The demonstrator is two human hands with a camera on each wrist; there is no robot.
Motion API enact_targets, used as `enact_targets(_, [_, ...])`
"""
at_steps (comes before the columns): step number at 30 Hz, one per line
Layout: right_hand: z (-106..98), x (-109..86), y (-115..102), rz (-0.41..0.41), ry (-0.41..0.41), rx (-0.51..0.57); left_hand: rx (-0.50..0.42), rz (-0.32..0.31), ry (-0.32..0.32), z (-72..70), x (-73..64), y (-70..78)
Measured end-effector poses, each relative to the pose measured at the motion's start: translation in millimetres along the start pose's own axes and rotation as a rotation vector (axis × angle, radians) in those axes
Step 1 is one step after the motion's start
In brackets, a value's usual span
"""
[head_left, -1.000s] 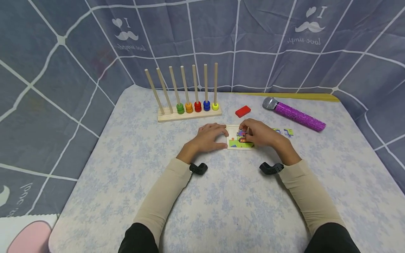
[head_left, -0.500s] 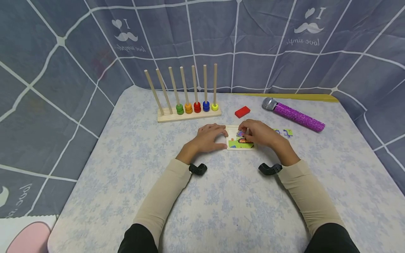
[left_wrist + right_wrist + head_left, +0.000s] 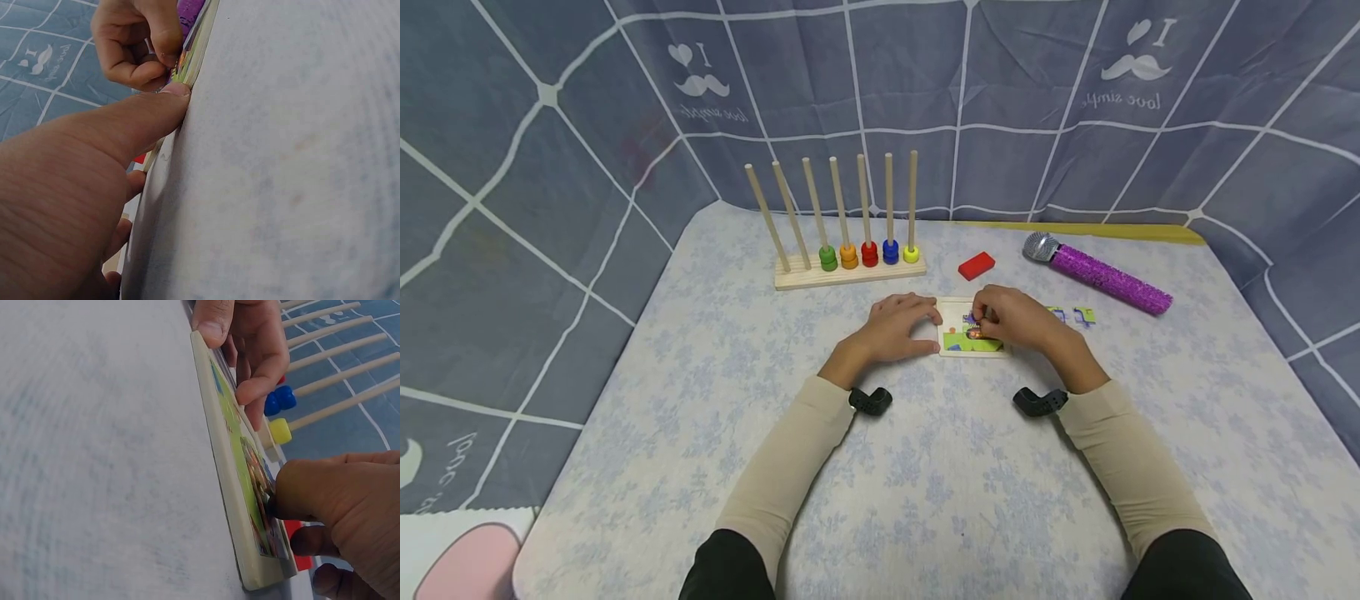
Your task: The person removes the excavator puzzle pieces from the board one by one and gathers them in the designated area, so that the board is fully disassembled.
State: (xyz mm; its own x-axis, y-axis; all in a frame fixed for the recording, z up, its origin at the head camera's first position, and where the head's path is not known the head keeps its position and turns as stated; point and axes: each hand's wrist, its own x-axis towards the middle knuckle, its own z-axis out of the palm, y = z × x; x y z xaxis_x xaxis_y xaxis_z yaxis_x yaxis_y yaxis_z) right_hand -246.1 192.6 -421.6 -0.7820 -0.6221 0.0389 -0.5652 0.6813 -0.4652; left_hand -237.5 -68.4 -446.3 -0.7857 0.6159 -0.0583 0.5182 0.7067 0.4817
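Wooden tray: flat on the desk between my two hands, with green picture pieces along its near side and pale bed showing at the upper left.
Left hand: my fingers are loose and spread, grasping nothing; thumb at the near left corner, fingertips at the far left, touching the rim.
Right hand: my thumb and index are curled together, pinching a purple puzzle piece inside the tray, most of it hidden from me.
Fitting: I'd keep the pinch light and turn the piece in small nudges until its edge follows its neighbour's; whether it sits flush yet, I cannot tell.
Pressing: once the outlines agree, straight down with a fingertip should serve better than shoving sideways, which could lift the green ones.
Bracing: steady left-hand contact ought to stop the tray sliding as I push.
Loose pieces: at least two, just beyond my right hand, one partly covered by it.
Red block: behind the tray, apart from it, well out of my way.
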Motion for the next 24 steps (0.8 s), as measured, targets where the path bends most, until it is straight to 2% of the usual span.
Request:
enact_targets(9, [-4.1, -2.2, 3.5, 0.014, 0.04, 0.04, 0.006, 0.005, 0.0, -0.1, 0.1, 0.3])
enact_targets(12, [-11.4, -10.0, 4.9, -0.004, 0.071, 0.049, 0.005, 0.012, -0.006, 0.0, 0.9, 1.5])
enact_targets(15, [-21.7, -23.4, 8.5, -0.031, 0.109, 0.039, 0.007, 0.016, -0.005, -1.0, 1.1, 1.9])
enact_targets(18, [-30.6, -41.9, 17.1, -0.025, 0.153, 0.015, 0.017, 0.012, 0.001, -2.0, 1.2, 1.2])
enact_targets(21, [-35.9, -63.3, 27.9, 0.029, 0.18, 0.002, 0.018, 0.005, 0.0, -1.8, 1.5, 0.1])
enact_targets(24, [-38.9, -83.7, 37.1, 0.095, 0.16, 0.009, 0.01, 0.002, -0.007, -0.8, 1.2, -0.5])
